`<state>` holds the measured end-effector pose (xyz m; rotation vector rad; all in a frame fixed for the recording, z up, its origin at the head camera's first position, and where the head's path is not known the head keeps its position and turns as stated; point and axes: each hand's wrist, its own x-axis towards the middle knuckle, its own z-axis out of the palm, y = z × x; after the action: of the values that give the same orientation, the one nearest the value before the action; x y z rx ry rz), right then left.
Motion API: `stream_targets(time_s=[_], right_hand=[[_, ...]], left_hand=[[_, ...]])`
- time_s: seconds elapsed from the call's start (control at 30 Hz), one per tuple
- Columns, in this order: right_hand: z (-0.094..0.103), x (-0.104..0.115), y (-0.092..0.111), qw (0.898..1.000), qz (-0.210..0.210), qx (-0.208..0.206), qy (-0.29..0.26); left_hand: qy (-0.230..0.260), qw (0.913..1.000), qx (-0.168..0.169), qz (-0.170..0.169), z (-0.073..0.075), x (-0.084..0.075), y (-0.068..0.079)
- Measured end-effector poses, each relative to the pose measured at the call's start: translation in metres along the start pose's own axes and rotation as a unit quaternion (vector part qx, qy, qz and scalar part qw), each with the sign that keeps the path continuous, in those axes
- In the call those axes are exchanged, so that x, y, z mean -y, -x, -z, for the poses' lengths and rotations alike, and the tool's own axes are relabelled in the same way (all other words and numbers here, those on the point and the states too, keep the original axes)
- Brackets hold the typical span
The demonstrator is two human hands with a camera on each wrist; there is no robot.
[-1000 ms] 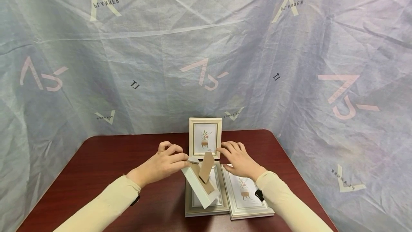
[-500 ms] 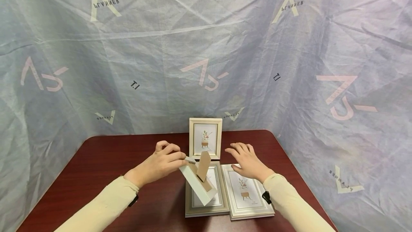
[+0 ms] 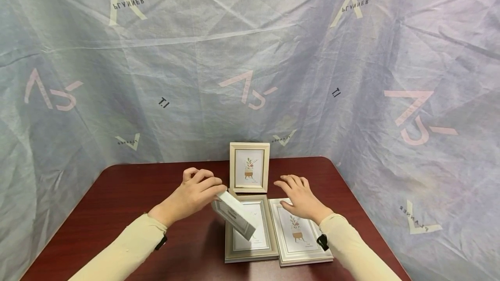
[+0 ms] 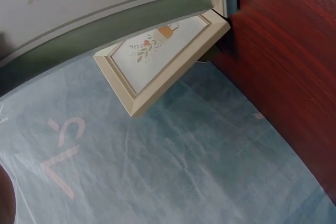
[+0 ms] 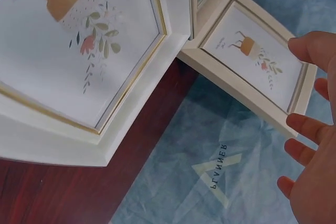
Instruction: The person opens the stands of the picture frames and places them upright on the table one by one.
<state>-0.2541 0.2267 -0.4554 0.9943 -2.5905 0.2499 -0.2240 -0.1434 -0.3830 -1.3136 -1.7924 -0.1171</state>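
Note:
My left hand (image 3: 195,195) grips a pale photo frame (image 3: 238,218) by its upper edge, holding it tilted in the air. Its printed front now partly faces up, and a green border (image 4: 105,38) shows in the left wrist view. Below it lies a champagne-coloured photo frame (image 3: 261,229), partly covered. Fingers spread and holding nothing, my right hand (image 3: 298,200) hovers over the upper part of a white photo frame (image 3: 298,234) lying flat. Behind them a cream photo frame (image 3: 249,167) stands upright, showing a plant picture; the right fingers are close to it but apart.
The dark red table (image 3: 156,185) carries all the frames. A grey printed cloth (image 3: 195,77) hangs close behind the table and at both sides. The two flat frames lie side by side near the front.
The held frame has turned over from its brown back and stand toward its printed front, and shifted left with my left hand. My right hand has moved right, away from the upright frame.

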Motion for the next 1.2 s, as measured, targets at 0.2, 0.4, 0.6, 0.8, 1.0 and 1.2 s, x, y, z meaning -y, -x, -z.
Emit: stream_targets(time_s=[0.2, 0.4, 0.6, 0.8, 1.0, 1.2], right_hand=[[0.000, 0.003, 0.001, 1.000, -0.011, -0.003, -0.007], [0.003, 0.009, 0.002, 0.999, -0.035, 0.000, -0.022], [0.005, 0.016, 0.005, 0.998, -0.057, 0.007, -0.032], [0.000, 0.022, 0.011, 0.998, -0.054, -0.001, -0.034], [-0.013, 0.032, 0.016, 0.998, -0.033, -0.020, -0.047], [-0.028, 0.049, 0.017, 0.998, -0.022, -0.009, -0.056]], left_hand=[[-0.011, 0.9993, -0.021, 0.030, -0.003, 0.002, 0.003], [-0.058, 0.9958, -0.048, 0.053, -0.005, 0.005, 0.003], [-0.094, 0.9896, -0.069, 0.084, -0.005, 0.007, 0.001], [-0.101, 0.9859, -0.066, 0.117, -0.004, 0.009, 0.001], [-0.105, 0.9823, -0.042, 0.149, -0.002, 0.011, 0.001], [-0.102, 0.9791, -0.020, 0.175, -0.002, 0.010, 0.002]])
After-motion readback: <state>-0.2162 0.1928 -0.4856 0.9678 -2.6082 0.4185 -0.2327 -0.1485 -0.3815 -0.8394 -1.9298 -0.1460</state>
